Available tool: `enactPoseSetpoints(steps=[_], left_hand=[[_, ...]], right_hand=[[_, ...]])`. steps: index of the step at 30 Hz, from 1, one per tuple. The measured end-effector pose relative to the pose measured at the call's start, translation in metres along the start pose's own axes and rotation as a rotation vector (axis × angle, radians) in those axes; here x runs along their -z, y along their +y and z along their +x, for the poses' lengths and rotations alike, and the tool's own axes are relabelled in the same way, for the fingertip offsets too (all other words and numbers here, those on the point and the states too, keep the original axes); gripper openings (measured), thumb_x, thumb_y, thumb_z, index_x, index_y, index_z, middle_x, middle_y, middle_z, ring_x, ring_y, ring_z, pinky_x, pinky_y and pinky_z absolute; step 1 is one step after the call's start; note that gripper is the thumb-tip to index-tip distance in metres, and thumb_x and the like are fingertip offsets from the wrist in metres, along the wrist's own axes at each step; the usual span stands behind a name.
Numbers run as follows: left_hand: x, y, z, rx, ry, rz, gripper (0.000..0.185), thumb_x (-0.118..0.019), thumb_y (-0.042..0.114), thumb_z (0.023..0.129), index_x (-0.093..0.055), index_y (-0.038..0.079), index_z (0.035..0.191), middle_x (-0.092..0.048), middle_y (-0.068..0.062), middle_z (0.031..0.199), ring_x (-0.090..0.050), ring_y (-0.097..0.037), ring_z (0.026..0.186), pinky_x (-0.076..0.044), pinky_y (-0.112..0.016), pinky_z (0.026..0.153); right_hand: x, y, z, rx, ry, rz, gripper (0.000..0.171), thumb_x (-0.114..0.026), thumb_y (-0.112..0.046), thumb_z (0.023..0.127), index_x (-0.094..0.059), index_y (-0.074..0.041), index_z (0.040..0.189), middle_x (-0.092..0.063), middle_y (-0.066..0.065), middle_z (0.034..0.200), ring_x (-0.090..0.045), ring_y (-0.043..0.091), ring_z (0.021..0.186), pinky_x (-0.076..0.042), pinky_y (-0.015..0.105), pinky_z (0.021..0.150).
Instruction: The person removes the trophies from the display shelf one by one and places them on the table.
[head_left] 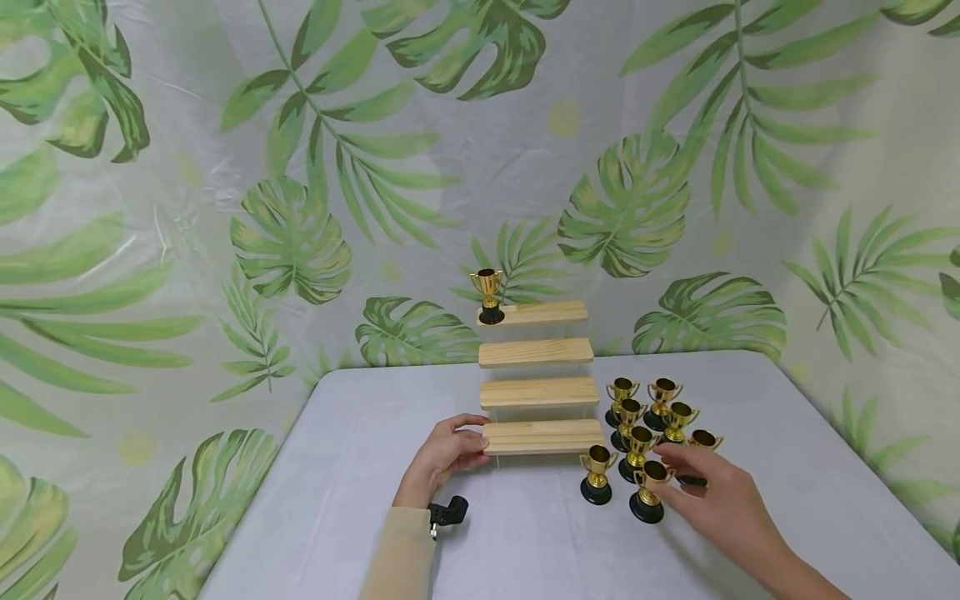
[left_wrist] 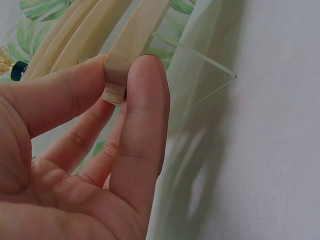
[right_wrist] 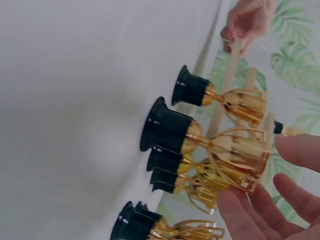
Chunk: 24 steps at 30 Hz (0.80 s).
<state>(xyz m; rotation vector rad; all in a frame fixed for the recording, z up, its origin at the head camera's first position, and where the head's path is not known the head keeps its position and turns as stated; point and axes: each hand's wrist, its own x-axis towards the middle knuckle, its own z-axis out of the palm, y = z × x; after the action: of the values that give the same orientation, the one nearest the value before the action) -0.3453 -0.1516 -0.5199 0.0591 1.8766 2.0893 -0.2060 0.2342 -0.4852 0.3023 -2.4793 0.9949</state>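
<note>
Right-hand grip [head_left: 723,500] is loose and parted, fingers relaxed around the cup of the nearest trophy [head_left: 647,492] without clamping it; the right wrist view shows the fingertips [right_wrist: 240,210] just at the gold rim of that trophy [right_wrist: 200,142], whether touching or a hair off I cannot tell. That trophy stands upright on its black base on the tabletop [head_left: 525,542], at the near edge of a cluster. Just to its left stands a second trophy [head_left: 597,475], a little apart from the rest. Behind them the remaining gold trophies [head_left: 645,412] stand crowded together, upright, some touching.

Left-hand grip [head_left: 444,457] is clamped on the left end of the lowest wooden step [head_left: 543,436] of a stepped display stand [head_left: 536,352]; the left wrist view shows thumb and fingers [left_wrist: 142,115] pinching the end of that wooden step [left_wrist: 122,60], with a clear acrylic side panel [left_wrist: 205,75] beside it. A beige sleeve [head_left: 401,554] covers the forearm.

Farther back, three more wooden steps rise in tiers. On the top step [head_left: 543,312], at its left end, one lone trophy [head_left: 489,296] stands upright. A leaf-print backdrop [head_left: 300,167] hangs behind.
</note>
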Motion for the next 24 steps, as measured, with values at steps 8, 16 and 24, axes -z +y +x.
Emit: enactPoseSetpoints(steps=[8,16,24], left_hand=[[0.0,0.001,-0.001,0.005,0.001,-0.001,0.043,-0.072,-0.005,0.087,-0.061,-0.001,0.128,-0.069,-0.014,0.095,-0.07,-0.021,0.078,-0.061,-0.033,0.07],[0.0,0.001,0.0,0.004,0.004,0.0,0.043,-0.072,-0.005,0.087,-0.061,-0.001,0.128,-0.069,-0.014,0.095,-0.071,-0.021,0.077,-0.061,-0.035,0.072],[0.001,-0.001,0.001,-0.001,0.004,0.002,0.043,-0.072,-0.005,0.087,-0.061,-0.001,0.128,-0.069,-0.014,0.094,-0.07,-0.021,0.078,-0.061,-0.035,0.073]], right_hand=[[0.011,-0.007,0.004,0.045,0.008,-0.007,0.049,-0.09,-0.013,0.076,-0.069,-0.02,0.121,-0.064,-0.01,0.105,-0.064,0.012,0.092,-0.059,0.026,0.073],[0.022,-0.013,0.015,0.08,0.036,-0.024,0.049,-0.088,-0.011,0.077,-0.069,-0.02,0.121,-0.064,-0.01,0.106,-0.058,-0.003,0.092,-0.059,0.024,0.072],[0.033,-0.021,0.037,0.128,0.07,-0.009,0.048,-0.087,-0.011,0.08,-0.068,-0.017,0.124,-0.064,-0.009,0.109,-0.059,0.001,0.096,-0.057,0.019,0.075]])
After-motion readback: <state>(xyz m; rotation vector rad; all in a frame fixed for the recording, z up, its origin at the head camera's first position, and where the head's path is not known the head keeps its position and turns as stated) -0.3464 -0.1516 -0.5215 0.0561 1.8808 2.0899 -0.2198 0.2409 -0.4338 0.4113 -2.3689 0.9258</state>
